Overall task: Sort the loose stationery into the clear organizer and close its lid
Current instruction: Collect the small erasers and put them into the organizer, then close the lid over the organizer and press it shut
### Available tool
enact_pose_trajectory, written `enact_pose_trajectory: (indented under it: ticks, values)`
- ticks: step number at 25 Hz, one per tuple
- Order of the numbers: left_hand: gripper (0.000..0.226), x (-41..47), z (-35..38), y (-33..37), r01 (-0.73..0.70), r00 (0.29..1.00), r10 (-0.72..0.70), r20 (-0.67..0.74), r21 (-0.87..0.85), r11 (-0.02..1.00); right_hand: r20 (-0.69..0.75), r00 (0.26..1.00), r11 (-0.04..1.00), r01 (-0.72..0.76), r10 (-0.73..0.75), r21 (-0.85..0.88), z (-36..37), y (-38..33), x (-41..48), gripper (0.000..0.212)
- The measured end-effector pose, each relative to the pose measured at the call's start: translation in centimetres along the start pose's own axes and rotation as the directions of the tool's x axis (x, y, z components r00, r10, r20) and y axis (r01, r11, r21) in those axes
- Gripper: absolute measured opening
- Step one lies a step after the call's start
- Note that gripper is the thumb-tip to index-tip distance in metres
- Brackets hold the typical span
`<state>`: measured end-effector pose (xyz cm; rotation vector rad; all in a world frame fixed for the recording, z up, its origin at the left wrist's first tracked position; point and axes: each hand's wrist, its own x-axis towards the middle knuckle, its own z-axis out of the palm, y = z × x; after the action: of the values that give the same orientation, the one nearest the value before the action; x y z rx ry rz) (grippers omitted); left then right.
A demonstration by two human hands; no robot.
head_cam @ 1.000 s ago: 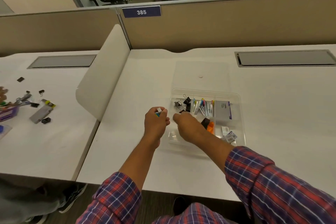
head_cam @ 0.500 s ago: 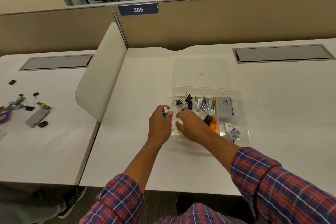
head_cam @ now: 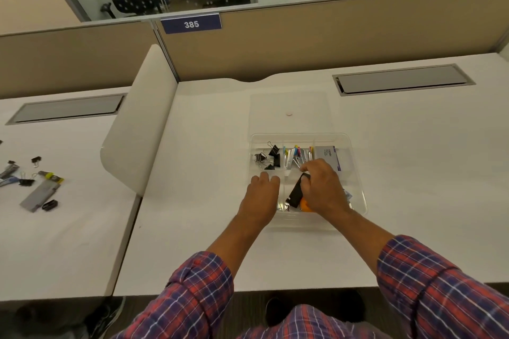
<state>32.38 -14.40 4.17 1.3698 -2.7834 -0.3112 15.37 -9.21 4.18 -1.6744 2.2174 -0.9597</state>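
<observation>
The right hand [head_cam: 322,190] is covering most of an orange item [head_cam: 305,206] and the near end of the clear organizer [head_cam: 355,151], so its grip is staying unclear. The left hand [head_cam: 263,195] is hiding whatever its curled fingers are holding. Loose stationery [head_cam: 35,187] on the far-left desk is running off the frame's edge.

We read "385" in white on blue plate [head_cam: 191,24], fixed atop tan partition [head_cam: 330,38]; grey box [head_cam: 329,156] in clear organizer [head_cam: 355,173] bears small print, too small for us to read
</observation>
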Motion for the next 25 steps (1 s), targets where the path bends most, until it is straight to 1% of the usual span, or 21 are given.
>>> enact_pose_trajectory:
  ticks: [2,4,6,8,10,14,17,19,20,22,25]
  values:
    - [0.032,0.2,0.2,0.1,-0.010,1.000,0.010,0.010,0.026,1.000,0.000,1.000,1.000,-0.003,0.003,-0.014,-0.6,0.3,-0.1,0.017]
    - [0.031,0.5,0.0,0.0,0.004,1.000,-0.004,0.001,0.000,1.000,-0.004,1.000,1.000,0.011,-0.011,-0.024,-1.1,0.7,0.0,0.018]
    - [0.035,0.7,-0.3,-0.3,0.023,0.998,-0.030,-0.056,-0.126,0.992,-0.009,1.000,0.998,0.025,-0.025,-0.050,-1.3,1.3,0.1,0.019]
    - [0.036,0.6,-0.7,-0.4,0.024,0.983,-0.068,-0.173,-0.245,0.969,-0.010,0.999,0.996,0.039,-0.040,-0.083,-1.5,1.9,0.3,0.019]
    - [0.035,0.8,-1.2,-0.6,0.045,0.961,-0.118,-0.249,-0.280,0.959,0.000,0.997,0.991,0.075,-0.075,-0.109,-1.5,2.4,0.8,0.022]
    - [0.033,1.4,-1.8,-0.9,0.091,0.951,-0.186,-0.246,-0.351,0.932,0.038,0.993,0.985,0.118,-0.114,-0.123,-1.3,3.1,2.1,0.028]
    - [0.029,2.1,-1.8,-0.6,0.043,0.937,-0.187,-0.297,-0.433,0.900,0.058,0.989,0.982,0.140,-0.133,-0.130,-1.2,3.5,3.0,0.033]
    - [0.028,3.5,-2.3,-0.5,0.028,0.910,-0.229,-0.344,-0.502,0.865,0.047,0.987,0.976,0.160,-0.155,-0.150,-1.4,3.8,4.3,0.038]
    - [0.029,4.5,-2.7,-0.6,0.038,0.897,-0.267,-0.352,-0.540,0.841,0.040,0.989,0.979,0.146,-0.142,-0.145,-1.7,3.9,5.2,0.041]
    - [0.032,7.0,-3.7,-1.2,0.092,0.879,-0.350,-0.323,-0.607,0.790,0.032,0.997,0.991,0.078,-0.075,-0.108,-2.2,4.3,7.5,0.044]
    - [0.035,11.2,-4.8,-2.7,0.176,0.860,-0.435,-0.265,-0.647,0.742,0.037,0.998,0.994,-0.040,0.044,-0.104,-2.9,5.7,11.6,0.048]
